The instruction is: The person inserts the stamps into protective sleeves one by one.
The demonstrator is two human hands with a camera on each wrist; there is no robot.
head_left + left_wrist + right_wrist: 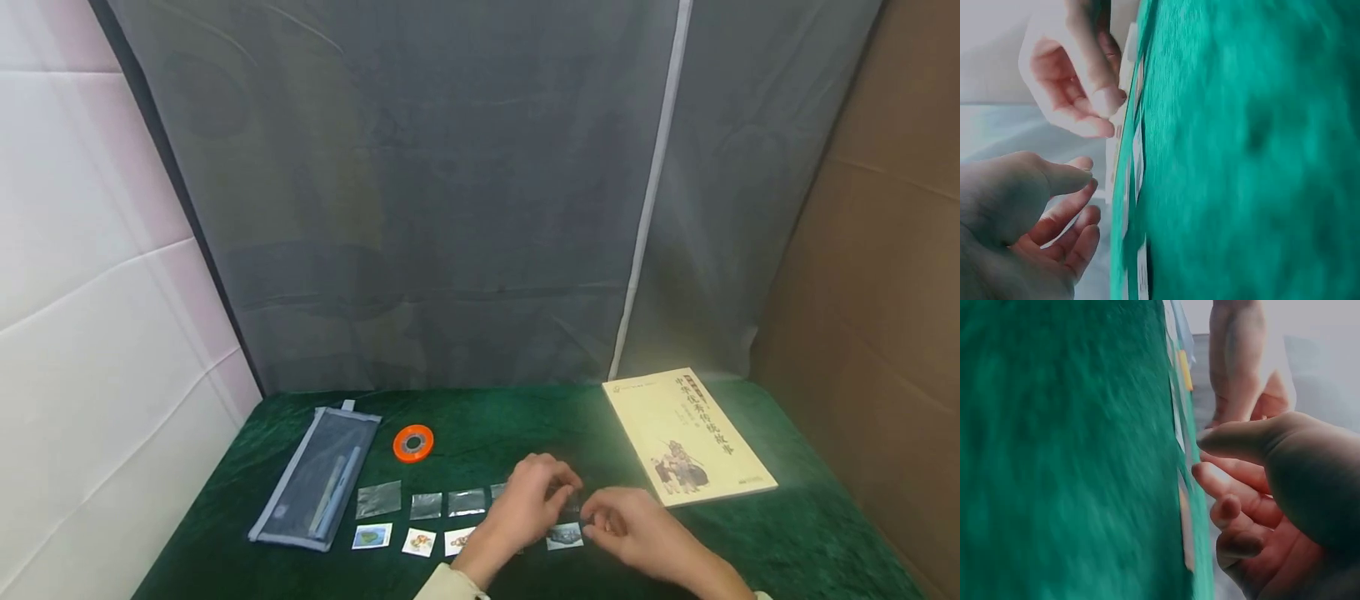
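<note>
My left hand (531,498) hovers over the right part of a row of small clear plastic sleeves, such as the sleeve (467,502), hiding some of them. Its fingers are loosely bent, and nothing shows between thumb and fingertips in the left wrist view. To its right is my right hand (637,527), whose thumb and index finger (1213,478) are apart with no object between them. Just left of these fingertips lies a stamp-like picture card (565,537). Further cards, one blue-green (371,536), one with an orange figure (418,542), lie in the front row.
An orange tape-like ring (402,450) lies behind the sleeves. At left is a mesh zip pouch (306,475) with pens inside. A cream-coloured book (675,417) with Chinese characters lies behind the right hand. Green cloth (480,425) covers the table, with a grey curtain (450,208) behind.
</note>
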